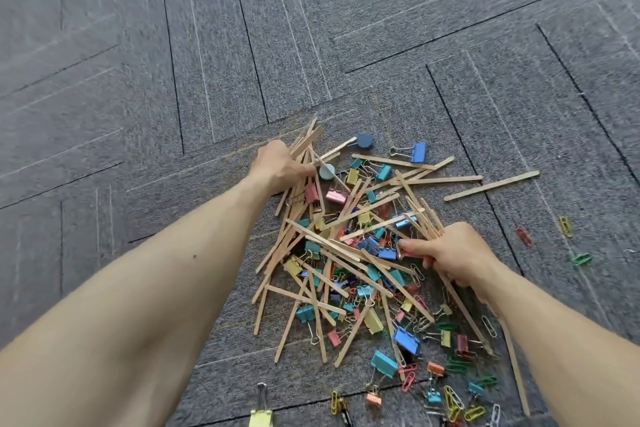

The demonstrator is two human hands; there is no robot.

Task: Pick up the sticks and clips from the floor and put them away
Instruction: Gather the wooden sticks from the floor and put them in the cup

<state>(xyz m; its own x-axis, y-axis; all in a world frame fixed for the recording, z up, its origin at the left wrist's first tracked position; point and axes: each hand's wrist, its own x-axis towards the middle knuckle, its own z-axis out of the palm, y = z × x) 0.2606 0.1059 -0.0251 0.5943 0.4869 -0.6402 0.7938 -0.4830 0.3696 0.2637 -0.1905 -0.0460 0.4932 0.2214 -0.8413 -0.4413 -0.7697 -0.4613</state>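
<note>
A heap of thin wooden sticks [332,250] lies tangled with coloured binder clips [405,338] and paper clips [453,399] on the grey carpet. My left hand [280,165] reaches to the far left edge of the heap and grips a bundle of sticks there. My right hand [450,253] holds a bunch of sticks on the heap's right side, their ends fanning out above and below my fist. Two round blue discs [364,141] lie near the top of the heap.
A lone stick [491,185] lies apart at the right. Stray paper clips [566,226] sit further right on the carpet. A yellow binder clip [260,418] lies at the bottom edge. Grey carpet tiles [138,80] surround the heap.
</note>
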